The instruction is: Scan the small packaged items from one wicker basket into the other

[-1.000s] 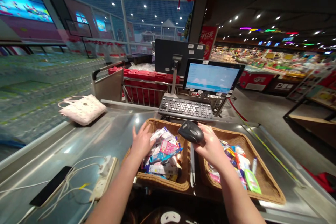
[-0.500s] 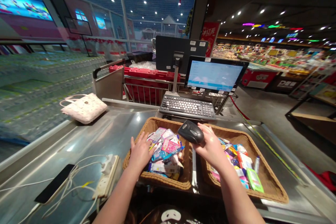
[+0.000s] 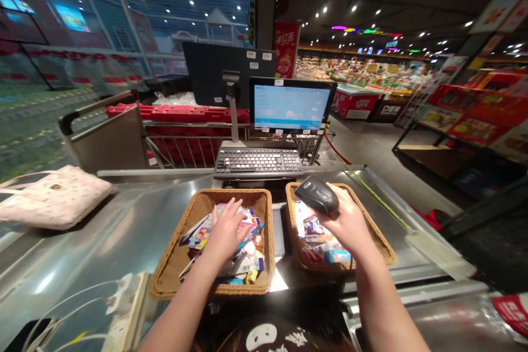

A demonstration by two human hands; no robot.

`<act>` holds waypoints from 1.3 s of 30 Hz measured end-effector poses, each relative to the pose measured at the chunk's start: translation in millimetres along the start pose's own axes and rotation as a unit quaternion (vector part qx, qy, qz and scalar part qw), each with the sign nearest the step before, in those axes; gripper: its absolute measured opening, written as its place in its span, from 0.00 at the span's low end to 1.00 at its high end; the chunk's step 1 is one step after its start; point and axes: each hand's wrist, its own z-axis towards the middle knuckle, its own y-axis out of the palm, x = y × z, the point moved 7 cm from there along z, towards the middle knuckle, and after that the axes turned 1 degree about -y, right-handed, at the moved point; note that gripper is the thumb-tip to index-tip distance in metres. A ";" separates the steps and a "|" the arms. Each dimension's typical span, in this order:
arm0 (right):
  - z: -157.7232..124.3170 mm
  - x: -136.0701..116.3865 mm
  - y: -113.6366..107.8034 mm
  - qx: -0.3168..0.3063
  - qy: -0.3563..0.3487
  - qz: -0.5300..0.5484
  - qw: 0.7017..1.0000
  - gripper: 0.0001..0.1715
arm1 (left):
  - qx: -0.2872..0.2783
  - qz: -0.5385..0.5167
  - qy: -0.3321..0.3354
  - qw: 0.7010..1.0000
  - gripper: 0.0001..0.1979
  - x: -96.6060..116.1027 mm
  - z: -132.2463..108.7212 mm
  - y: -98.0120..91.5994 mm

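My left hand (image 3: 225, 231) is over the left wicker basket (image 3: 165, 275), its fingers spread on top of small packets and boxes (image 3: 249, 258). Part of the pile is hidden beneath that hand. A black handheld barcode scanner (image 3: 317, 196) is in my right hand (image 3: 348, 220), with my fingers wrapped round its handle. It is held above the right wicker basket (image 3: 390, 257), where more small packaged goods (image 3: 315, 239) lie, some covered by my right hand and forearm.
Behind the baskets stand a black keyboard (image 3: 258, 162) and a lit screen (image 3: 289, 104). A pale handbag (image 3: 61, 195) sits at the counter's left. Nearer me are a power strip (image 3: 127, 313) with cables and a dark phone (image 3: 27, 335). A shopping cart (image 3: 177, 146) is beyond the counter.
The view has swung right. My left hand has moved from the left basket's side onto the packets in it. The right hand, still gripping the scanner, is now over the right basket.
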 end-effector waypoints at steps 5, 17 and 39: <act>-19.1 40.7 -32.1 0.034 0.063 -0.038 0.997 0.24 | -0.025 -0.024 0.086 0.996 0.09 56.9 35.2 17.9; -56.2 102.1 -80.1 0.086 0.139 -0.060 0.985 0.24 | -0.111 -0.022 0.235 0.966 0.11 180.5 110.4 105.8; -59.1 145.8 -83.1 0.070 0.160 -0.041 0.984 0.20 | -0.181 0.045 0.192 0.963 0.11 208.3 152.2 197.3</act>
